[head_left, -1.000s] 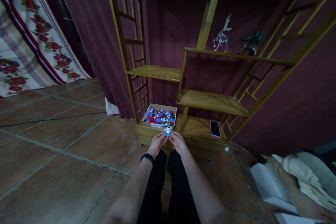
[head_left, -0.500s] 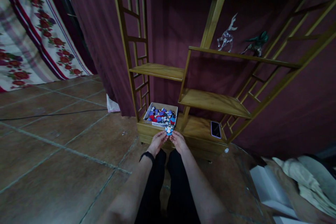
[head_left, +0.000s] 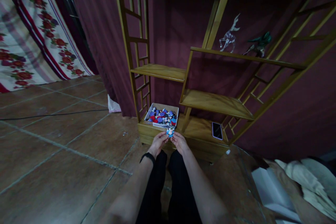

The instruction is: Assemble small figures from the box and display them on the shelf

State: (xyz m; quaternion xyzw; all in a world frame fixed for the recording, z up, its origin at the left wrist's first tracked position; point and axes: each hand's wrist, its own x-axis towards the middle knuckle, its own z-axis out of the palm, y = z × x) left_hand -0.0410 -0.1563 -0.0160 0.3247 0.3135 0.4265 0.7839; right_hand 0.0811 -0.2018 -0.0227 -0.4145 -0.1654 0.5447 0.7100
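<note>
In the head view, the left hand (head_left: 158,142) and right hand (head_left: 180,142) were close together just below the middle of the frame. The fingertips of both were pinched shut on a small, flat, blue-rimmed disc (head_left: 170,132). Its face was too small to read, perhaps a printed figure. Neither hand was nearer, since the disc sat between them. Just above it in the frame lay an open cardboard box (head_left: 160,125) heaped with similar red, blue and purple discs, on the lowest board of a smooth yellow wooden shelf (head_left: 210,102). A dark glossy phone (head_left: 217,130) lay to the right on that board, well apart.
</note>
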